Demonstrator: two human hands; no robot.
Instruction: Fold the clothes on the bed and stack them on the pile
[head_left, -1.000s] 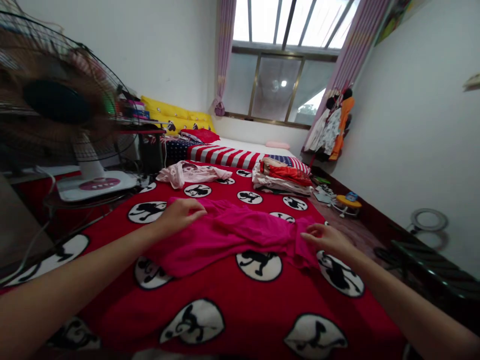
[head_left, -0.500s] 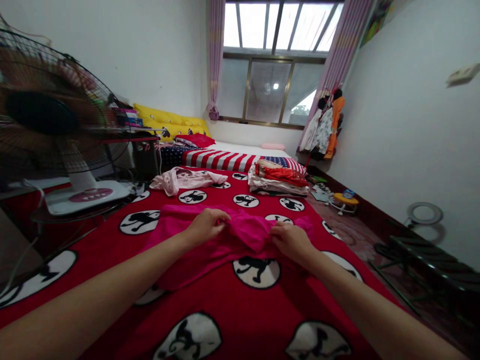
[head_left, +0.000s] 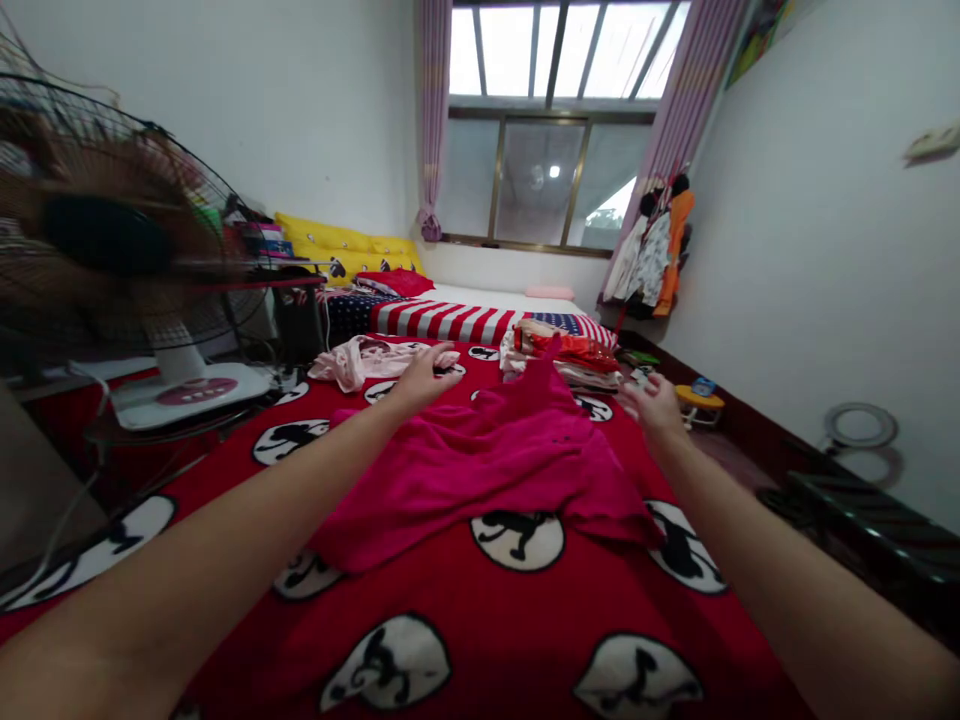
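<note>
A bright pink garment lies spread on the red blanket with black-and-white monkey medallions. Its far edge is lifted into a peak in front of the folded pile. My left hand reaches forward over the garment's far left corner, fingers stretched out and holding nothing. My right hand hovers past the garment's far right side with fingers spread, slightly blurred and apart from the cloth.
A running stand fan is close on the left. A crumpled pale pink garment and a stack of folded clothes lie beyond. A yellow stool and a dark rack stand on the floor at right.
Both hands pinched the garment together at its middle, then let go and moved forward and apart. The cloth now lies spread farther up the bed.
</note>
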